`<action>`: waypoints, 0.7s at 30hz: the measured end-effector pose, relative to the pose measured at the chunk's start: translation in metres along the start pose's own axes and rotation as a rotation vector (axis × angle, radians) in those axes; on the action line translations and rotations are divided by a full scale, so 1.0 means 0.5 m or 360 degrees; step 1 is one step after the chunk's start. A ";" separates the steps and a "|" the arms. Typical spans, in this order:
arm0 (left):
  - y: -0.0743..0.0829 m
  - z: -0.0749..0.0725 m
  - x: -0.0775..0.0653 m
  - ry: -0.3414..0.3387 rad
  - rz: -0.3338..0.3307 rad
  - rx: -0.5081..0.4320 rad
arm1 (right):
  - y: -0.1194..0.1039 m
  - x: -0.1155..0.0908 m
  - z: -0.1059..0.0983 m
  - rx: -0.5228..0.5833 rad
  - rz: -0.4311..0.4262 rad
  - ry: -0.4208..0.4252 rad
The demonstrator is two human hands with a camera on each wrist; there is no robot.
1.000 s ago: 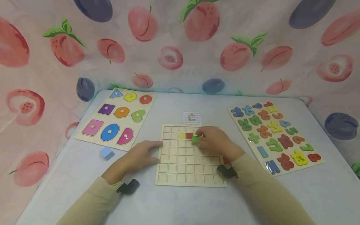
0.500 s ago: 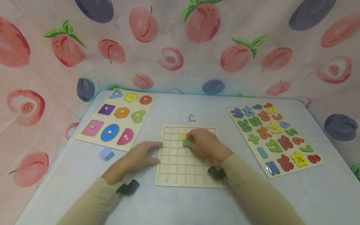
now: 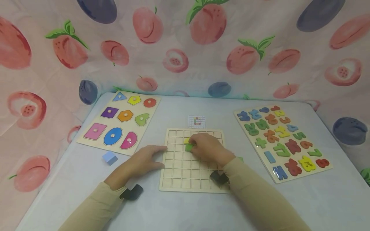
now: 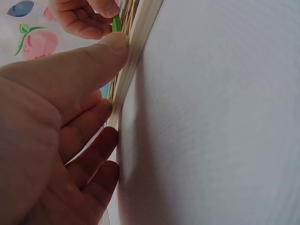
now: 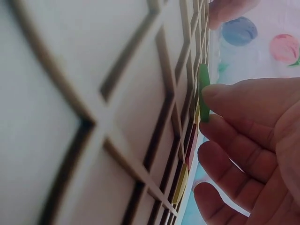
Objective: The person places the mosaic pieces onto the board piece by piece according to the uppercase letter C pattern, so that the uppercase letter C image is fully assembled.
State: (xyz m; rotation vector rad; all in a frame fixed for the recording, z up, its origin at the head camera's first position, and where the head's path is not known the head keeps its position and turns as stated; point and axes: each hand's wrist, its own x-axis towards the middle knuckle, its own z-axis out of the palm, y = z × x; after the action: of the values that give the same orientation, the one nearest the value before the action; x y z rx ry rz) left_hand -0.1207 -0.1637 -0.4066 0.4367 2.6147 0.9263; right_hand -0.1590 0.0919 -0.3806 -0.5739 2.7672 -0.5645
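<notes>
A wooden grid board (image 3: pixel 173 175) lies in the middle of the table. My right hand (image 3: pixel 206 147) is over its upper part, pinching a green tile (image 3: pixel 189 147) between thumb and finger. In the right wrist view the green tile (image 5: pixel 204 93) stands close over the grid, near a red tile (image 5: pixel 191 145) and yellow tiles (image 5: pixel 179 183). Most of that row is hidden behind the hand in the head view, where one yellow tile (image 3: pixel 186 140) shows. My left hand (image 3: pixel 143 162) has its fingers loosely extended, fingertips right at the board's left edge.
A small patterned card (image 3: pixel 197 122) lies behind the board. At left are a knobbed shape puzzle (image 3: pixel 136 126) and a blue block (image 3: pixel 110 158). A number puzzle (image 3: pixel 261 152) lies at right. Something green (image 3: pixel 240 159) peeks out beside the right sleeve.
My right hand has moved left across the board with the green tile, bringing it just below the yellow tile. The left hand has stayed at the board's edge.
</notes>
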 end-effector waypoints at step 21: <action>0.002 0.000 0.001 -0.0007 -0.0017 0.0018 | -0.003 0.008 0.009 -0.0079 -0.0039 0.0034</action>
State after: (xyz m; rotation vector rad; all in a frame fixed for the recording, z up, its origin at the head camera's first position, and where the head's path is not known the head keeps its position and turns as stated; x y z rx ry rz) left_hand -0.1211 -0.1627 -0.4059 0.4265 2.6170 0.9063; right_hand -0.1606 0.0875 -0.3845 -0.6170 2.8052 -0.5110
